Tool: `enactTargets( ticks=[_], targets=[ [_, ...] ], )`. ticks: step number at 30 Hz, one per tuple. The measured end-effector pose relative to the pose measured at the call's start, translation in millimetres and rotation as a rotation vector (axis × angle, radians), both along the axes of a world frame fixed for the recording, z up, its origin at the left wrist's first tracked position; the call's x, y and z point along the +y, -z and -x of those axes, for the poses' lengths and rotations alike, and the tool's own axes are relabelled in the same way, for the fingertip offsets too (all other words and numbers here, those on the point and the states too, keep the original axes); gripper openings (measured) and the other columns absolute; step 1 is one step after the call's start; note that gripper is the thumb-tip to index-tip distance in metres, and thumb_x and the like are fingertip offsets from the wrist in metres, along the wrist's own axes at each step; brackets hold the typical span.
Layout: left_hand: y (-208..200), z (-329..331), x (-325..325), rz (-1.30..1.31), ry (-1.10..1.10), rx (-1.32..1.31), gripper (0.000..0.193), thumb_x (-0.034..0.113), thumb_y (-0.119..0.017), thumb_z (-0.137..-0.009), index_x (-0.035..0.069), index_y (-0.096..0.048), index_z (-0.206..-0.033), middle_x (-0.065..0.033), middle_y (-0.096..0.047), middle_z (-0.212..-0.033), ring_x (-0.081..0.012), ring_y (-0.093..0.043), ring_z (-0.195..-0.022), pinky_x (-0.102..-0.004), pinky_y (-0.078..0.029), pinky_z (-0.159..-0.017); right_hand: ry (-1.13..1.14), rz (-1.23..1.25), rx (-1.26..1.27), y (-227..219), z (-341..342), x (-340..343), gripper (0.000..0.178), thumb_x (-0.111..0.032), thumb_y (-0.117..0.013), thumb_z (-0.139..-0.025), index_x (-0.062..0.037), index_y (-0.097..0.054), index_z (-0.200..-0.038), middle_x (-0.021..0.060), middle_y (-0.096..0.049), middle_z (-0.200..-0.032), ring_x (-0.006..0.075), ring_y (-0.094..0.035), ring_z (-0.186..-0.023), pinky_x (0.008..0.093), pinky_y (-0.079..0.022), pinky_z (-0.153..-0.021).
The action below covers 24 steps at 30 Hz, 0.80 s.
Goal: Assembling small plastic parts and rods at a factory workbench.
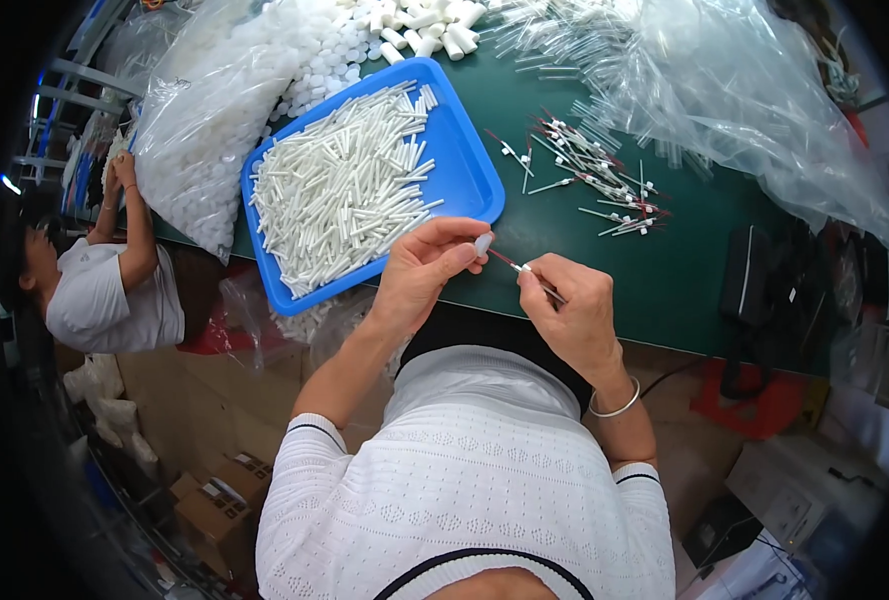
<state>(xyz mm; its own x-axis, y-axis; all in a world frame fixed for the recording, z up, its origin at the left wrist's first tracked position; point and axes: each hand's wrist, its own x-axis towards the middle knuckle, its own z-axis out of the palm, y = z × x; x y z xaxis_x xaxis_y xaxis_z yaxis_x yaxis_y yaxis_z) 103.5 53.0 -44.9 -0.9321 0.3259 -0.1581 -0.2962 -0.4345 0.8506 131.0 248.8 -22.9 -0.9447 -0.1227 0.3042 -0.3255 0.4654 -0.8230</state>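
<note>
My left hand (427, 268) pinches a small white translucent cap (484, 243) between thumb and fingertips, over the table's near edge. Just to its right, my right hand (577, 308) is closed on a thin rod with a red tip (505, 261), which points at the cap. Whether tip and cap touch, I cannot tell. The rod's rear part shows below my fingers. Beside my left hand stands a blue tray (475, 165) heaped with short white sticks (340, 190). Similar red-tipped rods with small white collars (605, 175) lie in a loose pile beyond my right hand.
A clear bag of white discs (210, 120) slumps at the left. White cylinders (430, 30) lie at the back. A plastic bag with clear tubes (705, 90) covers the far right of the green table (685, 270). Another person (115, 270) works at the left.
</note>
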Motion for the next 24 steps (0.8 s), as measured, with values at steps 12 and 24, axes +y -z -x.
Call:
enactTargets(
  ticks=[12,24],
  targets=[
    [9.7,0.2,-1.0,0.044,0.039,0.002,0.027,0.006,-0.066,-0.088,-0.001,-0.063,-0.115,-0.0055,-0.067,-0.102,-0.0095,-0.062,-0.087,-0.023,-0.05,-0.08,-0.012,0.006,0.013,-2.1,-2.2,0.2,0.006,-0.002,-0.064,-0.078,-0.0014,-0.06,-0.073,0.0075,-0.056,-0.06,0.0217,-0.054,-0.047,0.0321,-0.042,-0.046],
    [8.2,0.6,-2.6,-0.094,0.078,-0.13,0.027,0.006,-0.065,-0.089,-0.001,-0.062,-0.115,-0.0068,-0.067,-0.103,-0.0113,-0.063,-0.088,-0.0239,-0.051,-0.08,-0.009,-0.144,0.186,6.4,-5.1,0.0,0.004,0.001,-0.066,-0.078,-0.0004,-0.063,-0.08,0.0069,-0.055,-0.062,0.0191,-0.052,-0.048,0.031,-0.04,-0.045]
  ],
)
